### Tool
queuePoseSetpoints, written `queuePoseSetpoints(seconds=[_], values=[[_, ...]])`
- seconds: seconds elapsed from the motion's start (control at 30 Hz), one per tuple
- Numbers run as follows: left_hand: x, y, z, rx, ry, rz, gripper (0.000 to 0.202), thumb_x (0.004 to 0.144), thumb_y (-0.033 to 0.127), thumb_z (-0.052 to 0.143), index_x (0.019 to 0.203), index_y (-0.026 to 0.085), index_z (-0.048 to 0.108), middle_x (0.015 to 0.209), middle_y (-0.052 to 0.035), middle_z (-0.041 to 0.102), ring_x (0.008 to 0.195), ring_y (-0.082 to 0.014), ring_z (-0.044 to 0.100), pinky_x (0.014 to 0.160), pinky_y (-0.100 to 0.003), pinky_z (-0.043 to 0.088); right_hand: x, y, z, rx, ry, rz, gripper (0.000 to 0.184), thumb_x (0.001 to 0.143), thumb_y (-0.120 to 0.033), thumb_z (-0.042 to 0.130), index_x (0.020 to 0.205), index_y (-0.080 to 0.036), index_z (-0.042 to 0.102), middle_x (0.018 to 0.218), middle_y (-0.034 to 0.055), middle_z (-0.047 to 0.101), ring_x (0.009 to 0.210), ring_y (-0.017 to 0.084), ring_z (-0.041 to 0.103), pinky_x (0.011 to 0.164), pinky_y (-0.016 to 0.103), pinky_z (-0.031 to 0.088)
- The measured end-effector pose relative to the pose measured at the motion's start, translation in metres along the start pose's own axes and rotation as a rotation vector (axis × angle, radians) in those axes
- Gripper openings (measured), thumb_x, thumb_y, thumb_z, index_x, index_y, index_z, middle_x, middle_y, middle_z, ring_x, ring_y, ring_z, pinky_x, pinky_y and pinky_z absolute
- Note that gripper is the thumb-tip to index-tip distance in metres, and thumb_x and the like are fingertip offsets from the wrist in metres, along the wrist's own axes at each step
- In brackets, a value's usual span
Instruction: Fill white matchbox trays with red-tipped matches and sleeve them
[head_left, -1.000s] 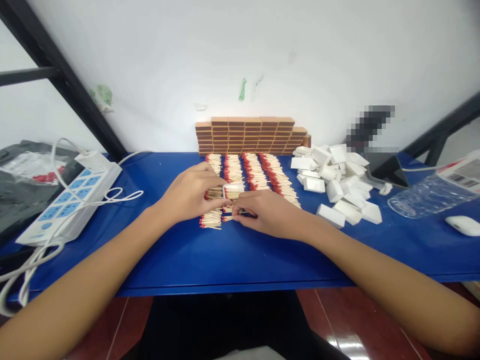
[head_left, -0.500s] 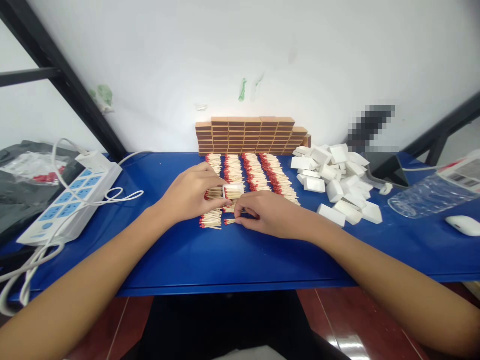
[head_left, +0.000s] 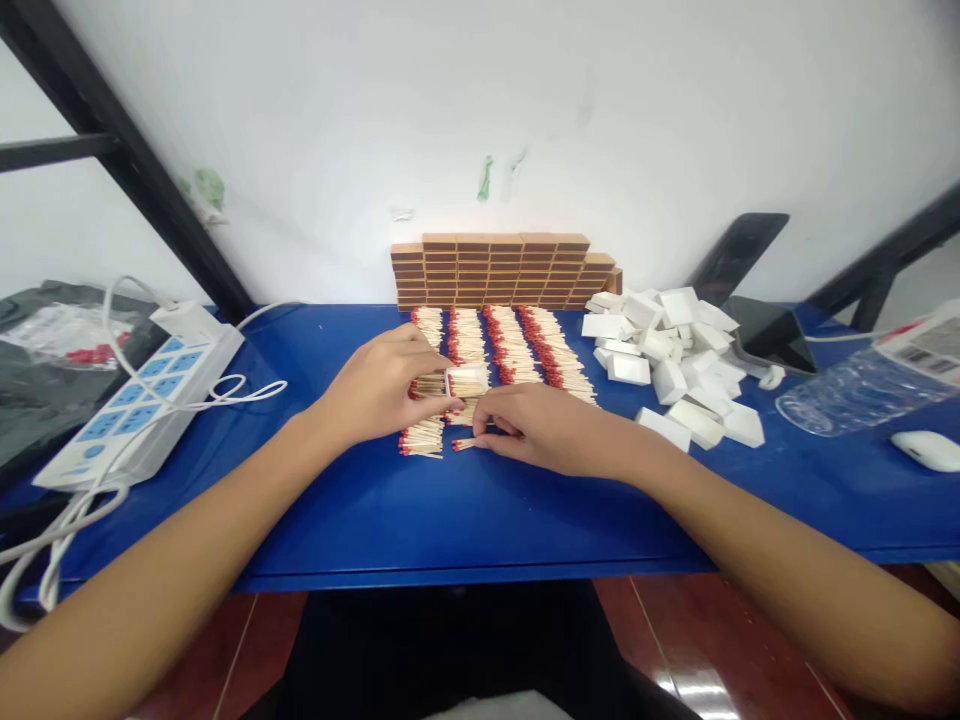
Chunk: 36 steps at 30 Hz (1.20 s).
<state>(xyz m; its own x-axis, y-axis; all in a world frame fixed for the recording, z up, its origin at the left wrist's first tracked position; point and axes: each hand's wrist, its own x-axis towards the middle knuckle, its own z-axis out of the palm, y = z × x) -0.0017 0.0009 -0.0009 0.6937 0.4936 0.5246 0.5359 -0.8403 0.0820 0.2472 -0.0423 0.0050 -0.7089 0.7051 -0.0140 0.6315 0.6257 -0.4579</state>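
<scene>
My left hand [head_left: 386,385] grips a small white matchbox tray [head_left: 451,392] by its left end, above the rows of matches. Several red-tipped matches lie inside the tray. Just to the right, my right hand [head_left: 529,430] pinches a few matches [head_left: 465,444] between thumb and fingers, their red heads pointing left, low over the blue table. Behind both hands, loose matches [head_left: 510,345] are laid out in several long rows running toward the wall, red heads on the left. My hands hide parts of the two left rows.
Brown matchbox sleeves [head_left: 491,272] are stacked against the wall. White trays [head_left: 686,350] are heaped at the right, near a dark stand [head_left: 765,335], a clear plastic bottle [head_left: 847,400] and a white mouse [head_left: 927,452]. A power strip [head_left: 142,400] with cables lies left on the blue table [head_left: 480,530].
My right hand has shifted slightly right with the pinched matches, drawing them a little away from the row. My left hand and the tray stay nearly still.
</scene>
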Motion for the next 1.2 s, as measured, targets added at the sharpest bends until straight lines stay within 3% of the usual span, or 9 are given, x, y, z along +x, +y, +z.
queuePoseSetpoints(seconds=[0.63,0.73,0.83,0.97,1.2], values=[[0.001,0.000,0.000,0.017,-0.013,-0.003,0.038,0.089,0.048,0.077,0.107,0.015,0.078,0.091,-0.0091,0.075,0.091,-0.0241,0.064,0.075,-0.035,0.053,-0.002,0.000,-0.005,0.022,-0.009,0.014,0.006,0.096,-0.018,0.062,0.093,-0.018,0.066,0.087,0.0017,0.068,0.072,0.014,0.055,0.067,0.027,0.036],[0.002,0.000,0.000,0.022,-0.017,-0.001,0.037,0.089,0.048,0.077,0.106,0.015,0.078,0.091,-0.0091,0.075,0.091,-0.0244,0.064,0.075,-0.035,0.053,-0.002,0.004,-0.006,0.052,0.068,-0.040,0.008,0.098,-0.021,0.060,0.094,-0.019,0.066,0.078,-0.0006,0.063,0.068,0.013,0.052,0.066,0.027,0.035],[0.002,0.003,-0.001,0.012,-0.018,0.001,0.038,0.089,0.050,0.076,0.104,0.016,0.079,0.086,-0.0083,0.075,0.088,-0.0239,0.064,0.072,-0.034,0.052,0.000,0.009,-0.008,0.058,0.241,-0.044,0.012,0.100,-0.027,0.060,0.093,-0.019,0.065,0.071,-0.0030,0.055,0.065,0.013,0.047,0.065,0.027,0.033],[0.003,0.007,0.000,-0.025,0.004,0.011,0.042,0.090,0.056,0.072,0.104,0.016,0.079,0.085,-0.0081,0.075,0.086,-0.0228,0.064,0.072,-0.034,0.053,0.006,0.013,-0.006,0.025,0.412,-0.022,0.008,0.098,-0.024,0.062,0.091,-0.019,0.063,0.069,-0.0045,0.048,0.065,0.012,0.043,0.064,0.026,0.031],[0.003,0.008,0.002,-0.047,0.029,0.058,0.045,0.090,0.056,0.073,0.109,0.015,0.078,0.086,-0.0084,0.075,0.088,-0.0228,0.065,0.076,-0.035,0.055,0.008,0.016,-0.001,-0.025,0.408,-0.046,0.009,0.096,-0.023,0.063,0.088,-0.019,0.064,0.067,-0.0045,0.047,0.063,0.012,0.044,0.062,0.026,0.031]])
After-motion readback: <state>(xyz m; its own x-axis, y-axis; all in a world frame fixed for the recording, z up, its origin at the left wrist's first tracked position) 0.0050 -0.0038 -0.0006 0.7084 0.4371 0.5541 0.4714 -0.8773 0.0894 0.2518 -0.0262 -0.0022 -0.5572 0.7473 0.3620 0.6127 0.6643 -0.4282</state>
